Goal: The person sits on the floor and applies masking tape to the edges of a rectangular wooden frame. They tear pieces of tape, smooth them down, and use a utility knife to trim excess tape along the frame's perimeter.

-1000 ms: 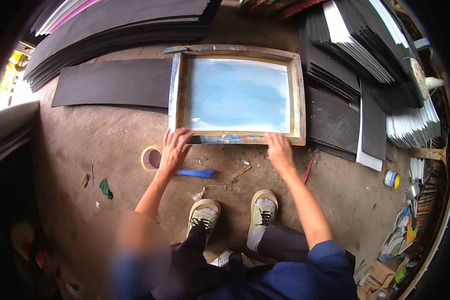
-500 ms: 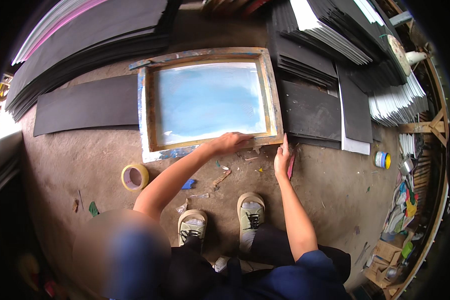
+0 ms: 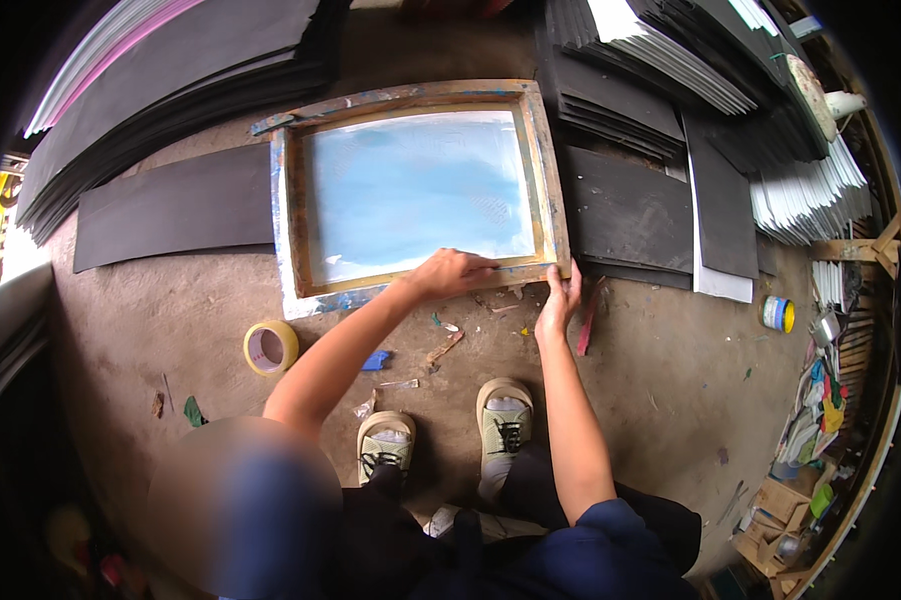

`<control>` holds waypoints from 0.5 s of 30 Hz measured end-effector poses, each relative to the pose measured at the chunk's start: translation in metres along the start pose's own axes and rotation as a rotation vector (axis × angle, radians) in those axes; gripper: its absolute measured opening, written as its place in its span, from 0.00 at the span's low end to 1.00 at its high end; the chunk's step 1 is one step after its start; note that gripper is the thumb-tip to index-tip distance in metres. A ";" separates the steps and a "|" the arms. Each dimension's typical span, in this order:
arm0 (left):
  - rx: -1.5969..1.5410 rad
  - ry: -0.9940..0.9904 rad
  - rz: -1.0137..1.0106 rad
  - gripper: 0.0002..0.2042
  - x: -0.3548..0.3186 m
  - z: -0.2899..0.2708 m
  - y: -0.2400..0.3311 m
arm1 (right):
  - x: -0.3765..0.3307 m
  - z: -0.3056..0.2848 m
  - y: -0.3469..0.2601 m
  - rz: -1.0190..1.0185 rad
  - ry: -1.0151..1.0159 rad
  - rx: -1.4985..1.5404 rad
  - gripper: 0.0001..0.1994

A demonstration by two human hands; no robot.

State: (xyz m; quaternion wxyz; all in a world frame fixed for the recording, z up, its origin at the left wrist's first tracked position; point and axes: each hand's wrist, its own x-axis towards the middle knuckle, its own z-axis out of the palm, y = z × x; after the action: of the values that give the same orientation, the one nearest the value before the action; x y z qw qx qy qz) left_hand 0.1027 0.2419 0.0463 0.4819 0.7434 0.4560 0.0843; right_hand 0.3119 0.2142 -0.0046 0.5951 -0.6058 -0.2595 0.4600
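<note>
Workshop floor [image 3: 660, 400] with two hands at a wooden frame [image 3: 547, 170]

Black sheets [image 3: 170, 100] are stacked at upper left, with a flat dark strip [image 3: 175, 205] below them. Left of center lies a tape roll [image 3: 288, 338]. At upper center, the paint-stained frame surrounds a pale blue panel [image 3: 420, 190]. The left hand [image 3: 445, 273] lies over its lower rail; whether those fingers grip, I cannot tell. The right hand [image 3: 558, 305] grasps the frame's lower right corner, thumb on top. Further right are more dark sheets [image 3: 630, 205] and a small can [image 3: 775, 314].

Two hands [image 3: 448, 272] [image 3: 556, 308], one frame [image 3: 545, 175], two shoes [image 3: 385, 442] [image 3: 505, 420]
</note>
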 end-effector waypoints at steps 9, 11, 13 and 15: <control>0.764 0.349 -0.092 0.29 -0.194 -0.013 -0.076 | -0.023 0.028 0.003 -0.763 0.023 -1.157 0.25; 0.820 0.406 -0.087 0.28 -0.205 -0.011 -0.084 | -0.039 0.034 0.010 -0.955 -0.283 -1.252 0.24; 0.847 0.465 -0.083 0.26 -0.200 -0.003 -0.088 | -0.060 0.050 0.017 -1.011 -0.578 -1.216 0.23; 0.852 0.508 -0.069 0.23 -0.203 -0.001 -0.088 | -0.088 0.075 0.014 -1.019 -0.796 -1.117 0.22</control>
State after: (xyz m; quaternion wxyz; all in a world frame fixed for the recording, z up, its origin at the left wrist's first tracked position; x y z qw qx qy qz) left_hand -0.0659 0.0986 0.0406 0.0113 0.8148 0.5772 0.0529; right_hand 0.2052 0.1724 0.0130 0.2076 -0.4129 -0.8787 0.1193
